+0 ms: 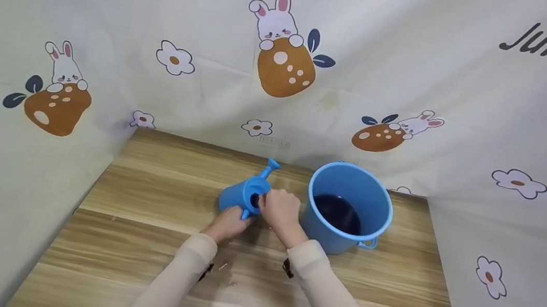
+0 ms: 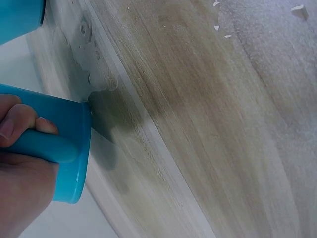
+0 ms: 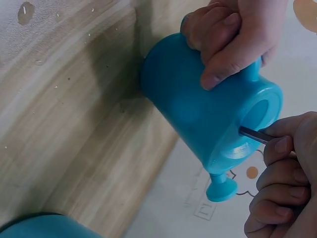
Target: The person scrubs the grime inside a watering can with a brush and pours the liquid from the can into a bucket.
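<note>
Left hand point(image 1: 229, 222): fingers curled round the handle point(image 2: 42, 146) of the blue watering can point(image 1: 232, 196); right hand point(image 1: 281, 210): fingers pinch a thin rod point(image 3: 254, 135) at its mouth point(image 3: 258, 114); bucket point(image 1: 317, 230) alongside holds dark liquid point(image 1: 338, 213)

The right hand point(image 3: 285, 181) hides part of a rod point(image 3: 255, 135) — the right wrist view crops the bucket point(image 3: 49, 229).
</note>
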`<state>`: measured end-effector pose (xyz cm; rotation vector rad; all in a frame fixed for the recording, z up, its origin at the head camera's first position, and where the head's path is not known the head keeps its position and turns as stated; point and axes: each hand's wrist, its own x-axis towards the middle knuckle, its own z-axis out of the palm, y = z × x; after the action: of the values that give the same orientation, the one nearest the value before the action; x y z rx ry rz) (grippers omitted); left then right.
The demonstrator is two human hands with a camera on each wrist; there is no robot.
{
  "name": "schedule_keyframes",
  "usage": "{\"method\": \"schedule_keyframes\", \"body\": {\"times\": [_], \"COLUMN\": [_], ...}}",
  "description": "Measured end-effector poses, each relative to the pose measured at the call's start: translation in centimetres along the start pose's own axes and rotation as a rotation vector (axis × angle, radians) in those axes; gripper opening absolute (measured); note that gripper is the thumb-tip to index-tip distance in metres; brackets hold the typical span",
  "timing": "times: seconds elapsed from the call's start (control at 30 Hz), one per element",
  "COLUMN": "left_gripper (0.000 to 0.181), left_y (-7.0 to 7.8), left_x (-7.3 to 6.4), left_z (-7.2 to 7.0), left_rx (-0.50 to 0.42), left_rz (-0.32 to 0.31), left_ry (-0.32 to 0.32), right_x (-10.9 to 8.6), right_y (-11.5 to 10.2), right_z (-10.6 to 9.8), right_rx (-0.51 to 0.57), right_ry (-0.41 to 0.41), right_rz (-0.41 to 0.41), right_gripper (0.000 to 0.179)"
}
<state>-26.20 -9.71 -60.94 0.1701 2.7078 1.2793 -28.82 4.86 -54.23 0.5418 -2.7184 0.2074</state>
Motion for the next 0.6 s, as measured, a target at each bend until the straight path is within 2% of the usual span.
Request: {"method": "schedule_keyframes", "body": {"times": [0.2,0.3,0.47,0.6], "left_gripper": [0.037,0.037,0.037,0.037], "left_y": [0.05,0.07,0.16,0.22], "left_x": [-0.13,-0.14,-0.13,-0.12], "left_z": [0.00,0.07,0.06,0.00], "left_rx": [-0.001,0.010,-0.003,-0.022], "left_rz": [0.001,0.008,-0.010,-0.024], "left_ry": [-0.010,-0.003,-0.009,-0.008], "right_x": [-0.03,-0.13,-0.43,-0.62], "right_y": [0.07,0.21,0.48,0.78], "right_z": [0.37,0.42,0.64,0.50], "right_rx": [-0.008,-0.023,-0.030,0.030], "right_ry": [-0.044,-0.021,0.052,0.083], "right_rz": [0.020,0.012,-0.053,-0.099], "right_gripper": [0.047,0.044,0.023,0.024]}}
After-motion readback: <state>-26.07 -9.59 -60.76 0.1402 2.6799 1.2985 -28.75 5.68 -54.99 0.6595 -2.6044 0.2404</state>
